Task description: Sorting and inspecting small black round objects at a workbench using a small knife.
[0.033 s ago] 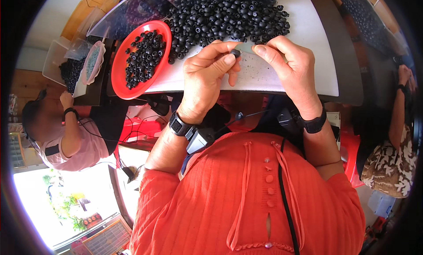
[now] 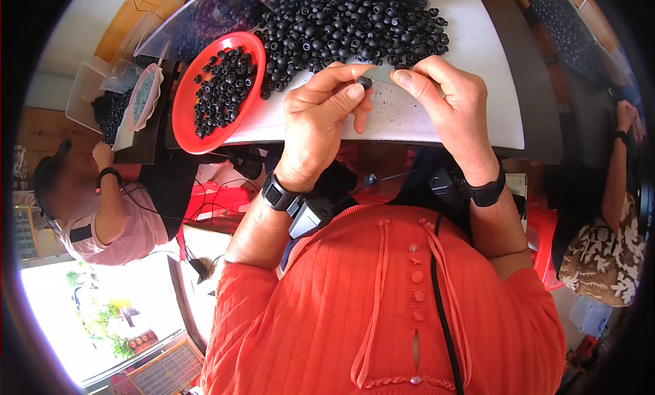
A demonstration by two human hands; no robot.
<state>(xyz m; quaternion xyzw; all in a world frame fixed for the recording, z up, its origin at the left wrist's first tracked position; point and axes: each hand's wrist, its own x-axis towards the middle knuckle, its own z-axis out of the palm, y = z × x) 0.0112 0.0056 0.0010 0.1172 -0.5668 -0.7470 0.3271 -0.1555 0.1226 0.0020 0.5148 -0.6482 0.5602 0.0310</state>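
My left hand (image 2: 315,115) pinches a small black round part (image 2: 366,83) between thumb and fingers, just above the near side of the white tabletop (image 2: 481,88). In my right hand (image 2: 452,98) is a thin, flat, greyish blade (image 2: 380,74), gripped between thumb and forefinger. Its far end reaches the left fingertips, right beside the black part; whether the two touch I cannot tell. Beyond both hands spreads a large heap of similar black parts (image 2: 348,26), many with a round hole. A red oval basin (image 2: 185,115) left of my left hand holds more of them.
Small dark crumbs lie on the tabletop near my hands. A clear plastic container (image 2: 184,33) stands behind the basin. At the left, a person (image 2: 116,217) sits by a pale scalloped tray (image 2: 155,77). Another person's arm (image 2: 617,170) shows at the far right.
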